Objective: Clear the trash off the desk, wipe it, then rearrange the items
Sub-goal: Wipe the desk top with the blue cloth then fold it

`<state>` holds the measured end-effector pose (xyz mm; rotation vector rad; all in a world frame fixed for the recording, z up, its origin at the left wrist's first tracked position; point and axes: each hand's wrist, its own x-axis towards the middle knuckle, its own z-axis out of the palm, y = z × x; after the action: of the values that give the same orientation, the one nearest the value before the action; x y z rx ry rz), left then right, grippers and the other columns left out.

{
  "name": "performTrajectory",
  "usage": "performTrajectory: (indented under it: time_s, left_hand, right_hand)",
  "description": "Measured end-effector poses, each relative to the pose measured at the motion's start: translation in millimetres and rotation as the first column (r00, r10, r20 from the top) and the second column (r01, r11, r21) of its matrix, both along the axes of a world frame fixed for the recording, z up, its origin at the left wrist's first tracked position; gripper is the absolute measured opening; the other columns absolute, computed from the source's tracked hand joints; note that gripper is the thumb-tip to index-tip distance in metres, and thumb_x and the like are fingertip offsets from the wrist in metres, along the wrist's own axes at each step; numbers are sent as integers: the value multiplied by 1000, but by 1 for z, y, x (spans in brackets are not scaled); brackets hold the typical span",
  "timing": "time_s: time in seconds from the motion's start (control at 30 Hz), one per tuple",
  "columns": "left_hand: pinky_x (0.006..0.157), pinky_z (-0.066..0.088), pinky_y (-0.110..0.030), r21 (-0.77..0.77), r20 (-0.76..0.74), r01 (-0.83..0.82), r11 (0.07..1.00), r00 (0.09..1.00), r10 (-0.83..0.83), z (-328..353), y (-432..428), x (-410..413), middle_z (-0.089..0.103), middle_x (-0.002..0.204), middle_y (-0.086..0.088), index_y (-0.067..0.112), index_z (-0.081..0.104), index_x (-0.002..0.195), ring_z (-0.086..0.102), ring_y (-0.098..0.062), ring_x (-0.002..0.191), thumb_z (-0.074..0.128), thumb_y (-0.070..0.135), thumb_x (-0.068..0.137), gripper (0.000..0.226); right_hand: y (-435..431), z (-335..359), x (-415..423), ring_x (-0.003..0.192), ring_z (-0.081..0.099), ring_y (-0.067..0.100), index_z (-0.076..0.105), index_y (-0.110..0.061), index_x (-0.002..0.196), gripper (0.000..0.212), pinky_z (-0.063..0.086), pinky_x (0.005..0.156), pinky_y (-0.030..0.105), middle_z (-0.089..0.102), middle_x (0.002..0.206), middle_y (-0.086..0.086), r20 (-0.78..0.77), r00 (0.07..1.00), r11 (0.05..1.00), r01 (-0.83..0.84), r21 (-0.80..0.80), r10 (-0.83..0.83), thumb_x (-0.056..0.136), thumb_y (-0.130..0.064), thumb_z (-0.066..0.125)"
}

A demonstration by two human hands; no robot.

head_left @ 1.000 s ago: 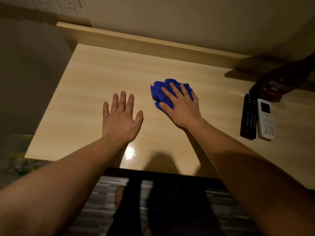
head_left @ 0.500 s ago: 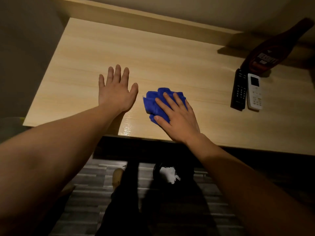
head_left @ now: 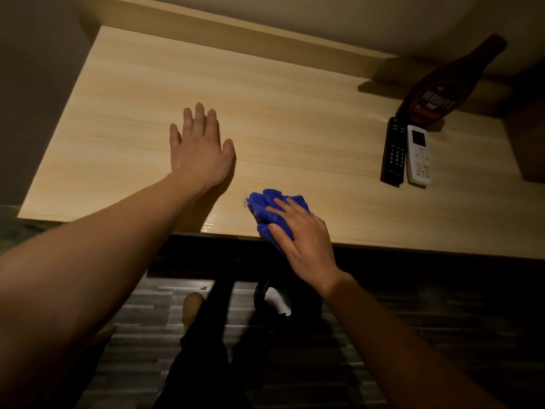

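Two remotes — black remote (head_left: 393, 152), white remote (head_left: 418, 156) — one brown bottle (head_left: 436, 98), one blue cloth (head_left: 262, 206), one desk (head_left: 295, 113).

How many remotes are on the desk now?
2. The black remote and the white remote lie side by side at the right of the desk, by the brown bottle. None looks hidden.

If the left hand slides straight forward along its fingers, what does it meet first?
Only bare desk lies ahead of the left hand; it would probably reach the raised back ledge first.
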<state>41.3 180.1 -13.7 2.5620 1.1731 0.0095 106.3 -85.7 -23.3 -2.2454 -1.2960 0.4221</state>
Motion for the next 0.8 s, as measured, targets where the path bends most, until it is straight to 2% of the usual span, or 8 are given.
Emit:
performTrajectory:
  time_s: [0.07,0.13,0.2,0.27,0.37,0.43,0.63,0.8]
  left_hand:
    - [129,2,-54,1,86,59,998,995,-59,3,-20,16,2,176,-8,17,12,167,-3,-29,162,29,48,106,70]
    - [129,2,-54,-30,123,100,995,988,-95,2,-36,34,3,176,-6,20,13,167,-3,-28,162,28,48,106,69]
    - [129,1,-54,-62,130,101,993,987,-93,-3,-48,47,0,176,-5,22,9,168,-5,-27,162,25,49,107,68]
    - [129,-1,-54,-45,105,93,995,991,-88,-12,-57,53,-2,176,-4,24,3,168,-6,-26,162,18,52,107,69]
    - [129,-5,-55,4,24,106,994,994,-106,-22,-60,54,-6,176,-3,23,-3,167,-11,-26,162,10,57,106,72]
    - [128,-6,-55,4,-4,109,994,994,-109,-22,-59,55,-8,176,-3,22,-4,167,-14,-26,161,8,58,105,73]
    - [128,-10,-54,-31,-24,97,995,995,-98,-16,-59,58,-18,173,0,26,-10,166,-22,-23,159,8,59,104,73]
    - [126,-17,-54,-96,-61,87,992,994,-93,-17,-53,63,-31,169,4,31,-20,162,-32,-20,154,9,60,103,73]
  right_hand:
    - [-1,7,6,141,49,9,61,-23,143,44,37,118,40,59,147,-6,-119,992,992,65,111,-51,106,-42,46]
    - [2,20,20,138,48,1,61,-27,141,36,33,119,27,58,145,-11,-177,978,971,145,189,-112,107,-33,51]
    - [10,33,44,136,45,-4,55,-37,141,34,29,116,16,55,143,-16,-169,970,950,209,233,-172,108,-31,51]
    - [23,40,75,138,44,0,51,-38,143,35,29,117,21,55,147,-12,-118,969,946,237,221,-215,109,-36,47]
    - [49,38,128,142,46,12,56,-27,147,44,33,121,42,56,151,-3,30,972,962,224,157,-231,109,-44,41]
    - [70,34,161,143,46,16,55,-24,148,51,33,120,49,56,151,-1,109,972,975,195,106,-206,107,-48,37]
    - [135,21,232,147,40,18,48,-27,152,50,29,120,48,48,157,-3,275,950,988,153,-7,-145,108,-47,36]
    - [177,5,270,152,30,19,42,-29,154,52,23,122,48,39,164,-2,324,940,983,150,-110,-107,108,-51,35]
